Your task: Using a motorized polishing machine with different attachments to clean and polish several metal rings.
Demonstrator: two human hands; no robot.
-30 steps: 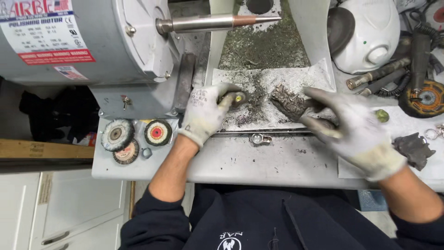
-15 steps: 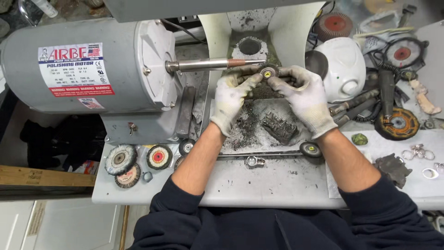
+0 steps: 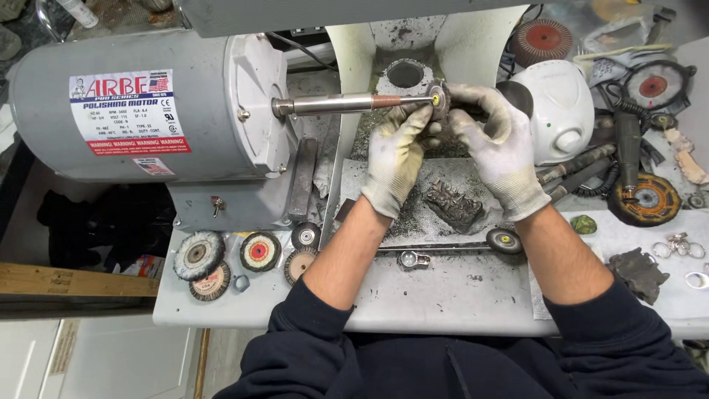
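A small brush wheel (image 3: pixel 440 96) with a yellow centre sits at the tip of the metal spindle (image 3: pixel 347 104) that juts out of the big grey motor (image 3: pixel 148 111). Both gloved hands meet right at it: the left hand (image 3: pixel 395 159) comes up from below with its fingers curled around the wheel's lower edge, and the right hand (image 3: pixel 501 151) closes over it from the right side, fingers bent and touching the wheel's rim. Neither hand is spread open; both pinch around the same wheel.

Just below the hands, on the dusty tray (image 3: pixel 443 214), lies a dark, grooved block (image 3: pixel 454 205). Near the right wrist a small wheel (image 3: pixel 504 240) rests on the tray's front edge, next to a thin metal rod (image 3: pixel 436 249). Further left on the tabletop (image 3: pixel 443 295) lie several round buffing wheels (image 3: pixel 229 258). To the right of the hands stands a white rounded machine (image 3: pixel 561 111), with dark hand tools (image 3: pixel 583 174) beside it, and rings (image 3: pixel 676 247) lie at the far right
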